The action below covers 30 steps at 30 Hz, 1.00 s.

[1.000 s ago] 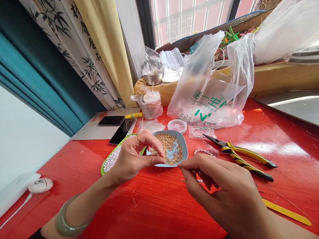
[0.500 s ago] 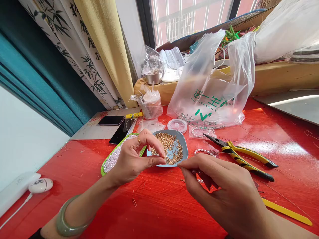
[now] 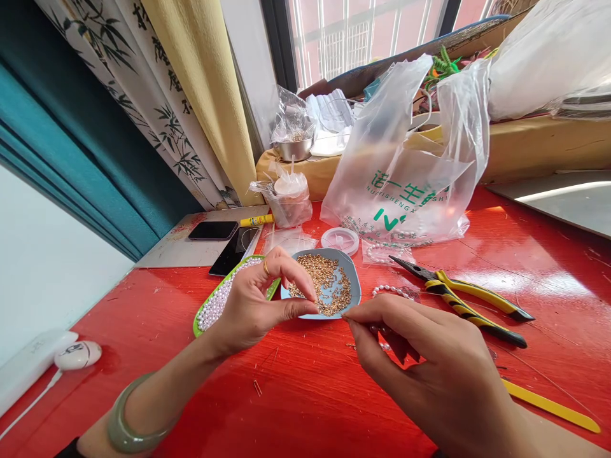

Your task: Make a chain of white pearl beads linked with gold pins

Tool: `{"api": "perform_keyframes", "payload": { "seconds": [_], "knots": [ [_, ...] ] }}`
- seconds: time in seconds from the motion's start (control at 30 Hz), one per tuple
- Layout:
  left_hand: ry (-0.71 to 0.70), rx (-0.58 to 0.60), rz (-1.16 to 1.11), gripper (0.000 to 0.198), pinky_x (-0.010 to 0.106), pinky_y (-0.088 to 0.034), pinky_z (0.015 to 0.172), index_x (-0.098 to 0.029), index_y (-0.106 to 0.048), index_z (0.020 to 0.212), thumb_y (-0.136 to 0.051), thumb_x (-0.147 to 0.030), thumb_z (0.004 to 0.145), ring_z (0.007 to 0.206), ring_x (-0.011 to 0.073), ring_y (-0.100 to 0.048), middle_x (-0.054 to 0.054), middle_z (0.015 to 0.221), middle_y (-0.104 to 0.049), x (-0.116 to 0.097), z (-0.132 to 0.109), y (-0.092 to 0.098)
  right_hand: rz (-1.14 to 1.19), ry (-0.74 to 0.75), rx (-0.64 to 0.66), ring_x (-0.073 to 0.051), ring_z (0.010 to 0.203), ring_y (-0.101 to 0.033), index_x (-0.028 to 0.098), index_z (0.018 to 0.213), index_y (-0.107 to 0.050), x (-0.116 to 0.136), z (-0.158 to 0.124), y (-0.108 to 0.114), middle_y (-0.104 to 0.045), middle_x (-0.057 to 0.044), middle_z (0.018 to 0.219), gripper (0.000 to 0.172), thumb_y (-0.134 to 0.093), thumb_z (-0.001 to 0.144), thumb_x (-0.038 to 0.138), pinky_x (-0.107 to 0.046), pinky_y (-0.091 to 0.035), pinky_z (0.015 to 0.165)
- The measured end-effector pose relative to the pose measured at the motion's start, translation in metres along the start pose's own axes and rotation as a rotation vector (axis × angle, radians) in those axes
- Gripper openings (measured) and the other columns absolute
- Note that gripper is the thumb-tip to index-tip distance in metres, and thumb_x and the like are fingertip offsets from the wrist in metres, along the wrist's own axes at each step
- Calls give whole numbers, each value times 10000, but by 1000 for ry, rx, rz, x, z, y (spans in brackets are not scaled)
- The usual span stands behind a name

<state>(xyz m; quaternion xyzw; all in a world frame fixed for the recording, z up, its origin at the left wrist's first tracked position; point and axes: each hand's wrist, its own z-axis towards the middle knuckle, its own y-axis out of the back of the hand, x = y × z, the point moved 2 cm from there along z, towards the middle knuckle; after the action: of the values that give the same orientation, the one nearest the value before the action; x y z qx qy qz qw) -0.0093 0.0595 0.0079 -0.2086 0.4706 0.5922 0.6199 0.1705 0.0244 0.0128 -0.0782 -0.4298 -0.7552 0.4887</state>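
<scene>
My left hand (image 3: 252,305) pinches something too small to make out between thumb and forefinger, in front of the blue dish (image 3: 352,280) of small gold beads (image 3: 317,270). To its right, my right hand (image 3: 424,356) is closed in a pinch at the dish's near edge; what its fingertips hold is too tiny to tell. A string of white beads (image 3: 389,289) lies behind my right hand, partly hidden by it. Left of the dish, a green tray (image 3: 196,323) of pale pearl beads (image 3: 222,302) is partly covered by my left hand.
Black-and-yellow pliers (image 3: 458,299) and a yellow strip (image 3: 554,406) lie at the right. Behind the dish are a clear round lid (image 3: 340,241), a wrapped cup (image 3: 290,200) and a plastic bag (image 3: 396,172). Phones (image 3: 212,230) rest back left; a white device (image 3: 77,355) sits far left.
</scene>
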Motion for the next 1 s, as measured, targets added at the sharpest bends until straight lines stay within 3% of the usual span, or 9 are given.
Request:
{"api": "perform_keyframes", "payload": {
  "seconds": [0.5,0.73,0.87,1.0],
  "knots": [
    [-91,28,116,131,308,-422,669,-220,-623,762,-713,-141,709,726,155,-526,5,728,-615,-4,0,-1,60,-56,3,-75,387,-403,165,697,-630,-2,-1,-4,-516,42,480,164,-493,746,88,-200,-312,402],
    [-139,17,217,117,319,-392,657,-236,-645,825,-694,-182,733,723,174,-502,20,747,-666,-4,-2,0,524,-441,304,-99,526,-507,176,726,-619,-12,3,-13,-602,13,593,164,-488,822,191,-193,-381,482],
    [-91,15,179,106,320,-391,652,-244,-672,832,-696,-216,732,716,179,-507,27,748,-671,-1,-2,0,825,-641,367,-88,528,-472,167,711,-609,-18,3,-18,-602,12,613,162,-526,812,262,-196,-368,492],
    [-72,57,106,93,333,-399,688,-268,-698,805,-695,-208,734,729,181,-539,17,741,-692,-2,0,-1,967,-739,378,-75,515,-453,152,681,-627,-21,0,-23,-609,12,595,195,-598,781,316,-197,-348,494]
  ]
}}
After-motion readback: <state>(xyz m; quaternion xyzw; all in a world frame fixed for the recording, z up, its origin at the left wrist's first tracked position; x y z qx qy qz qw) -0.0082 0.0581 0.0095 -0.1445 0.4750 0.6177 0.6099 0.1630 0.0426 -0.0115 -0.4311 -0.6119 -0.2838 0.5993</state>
